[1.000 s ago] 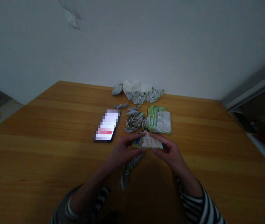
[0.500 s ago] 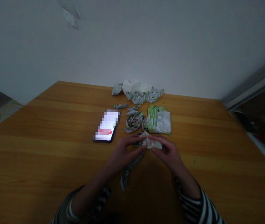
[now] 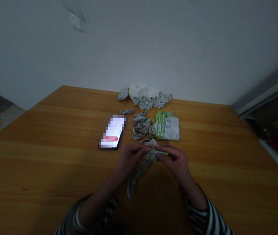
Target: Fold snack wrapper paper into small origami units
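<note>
My left hand [image 3: 130, 160] and my right hand [image 3: 177, 162] meet over the wooden table, each pinching a small printed wrapper [image 3: 153, 155] between thumb and fingers. The wrapper looks folded into a narrow strip, pale with green and orange print, and fingertips cover part of it. Just beyond the fingers is another folded printed piece [image 3: 151, 142], partly hidden by my left hand. A long folded strip [image 3: 136, 178] lies below, running from beneath my left hand toward me.
A lit phone [image 3: 113, 132] lies left of my hands. Farther right is a stack of flat green-and-white packets [image 3: 168, 126]. Several folded wrapper pieces [image 3: 141, 127] sit between them. Crumpled wrappers [image 3: 146, 102] and white tissue [image 3: 138, 91] rest against the wall. The table [image 3: 55, 130] extends to both sides.
The wrapper's broad printed face was toward me; now it is bent into a thinner strip. My left thumb and fingers have shifted up along it. Other things stay in place.
</note>
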Available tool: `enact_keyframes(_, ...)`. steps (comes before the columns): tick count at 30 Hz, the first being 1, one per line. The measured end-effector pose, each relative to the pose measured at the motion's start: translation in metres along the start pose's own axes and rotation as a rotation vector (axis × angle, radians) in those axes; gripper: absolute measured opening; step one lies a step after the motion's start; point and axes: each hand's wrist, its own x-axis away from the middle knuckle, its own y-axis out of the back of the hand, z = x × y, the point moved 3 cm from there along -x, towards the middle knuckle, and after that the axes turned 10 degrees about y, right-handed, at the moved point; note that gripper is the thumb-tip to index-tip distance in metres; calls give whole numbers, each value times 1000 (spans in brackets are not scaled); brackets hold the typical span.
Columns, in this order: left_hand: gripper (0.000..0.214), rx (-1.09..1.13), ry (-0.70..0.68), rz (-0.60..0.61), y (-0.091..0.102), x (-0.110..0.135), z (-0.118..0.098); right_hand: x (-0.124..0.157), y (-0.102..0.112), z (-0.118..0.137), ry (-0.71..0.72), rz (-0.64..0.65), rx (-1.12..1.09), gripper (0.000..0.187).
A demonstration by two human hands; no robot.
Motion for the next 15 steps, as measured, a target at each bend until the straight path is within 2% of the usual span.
enact_keyframes(3,16,29,49,-13,-1,0,-1,2,0,-4,-55,-105,-11,6)
enact_keyframes(7,32,13,94,28,-2,-1,2,4,-2,-10,-173,-191,-85,9)
enact_keyframes(11,25,36,63,44,-3,-2,6,4,-5,-12,-235,-214,-173,15)
enact_keyframes(15,21,74,35,7,-4,-1,9,5,-7,-11,-241,-197,-209,21)
